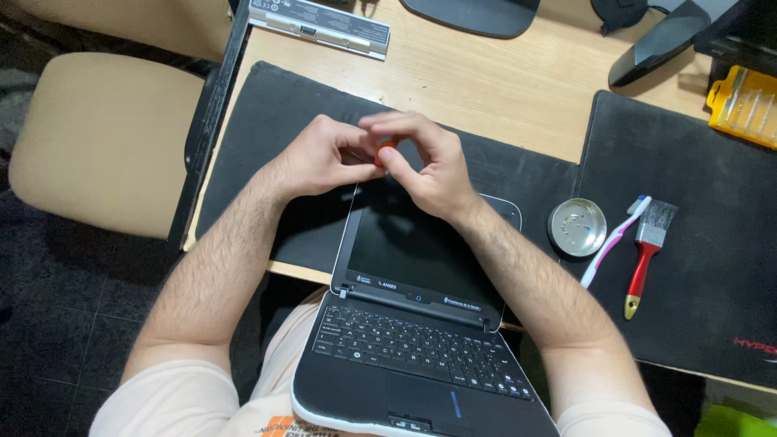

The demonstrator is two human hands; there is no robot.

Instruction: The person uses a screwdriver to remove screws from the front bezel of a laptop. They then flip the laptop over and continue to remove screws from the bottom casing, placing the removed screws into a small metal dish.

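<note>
Orange small piece (385, 149), its kind too small to tell, sits pinched between the curled fingers of the left hand (324, 158) and right hand (429, 162), both closed on it above the open laptop (413, 324) on the counter (502, 81), and is best held steady there, with a grey labelled battery pack (320, 24) top left and a yellow case (745, 101) far right.

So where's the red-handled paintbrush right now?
The red-handled paintbrush lies on the black mat at the right, beside the pink-and-white toothbrush and near the round metal dish.

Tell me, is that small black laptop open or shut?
Open: the small black laptop has its keyboard showing toward the person and its dark screen laid back flat on the desk.
</note>
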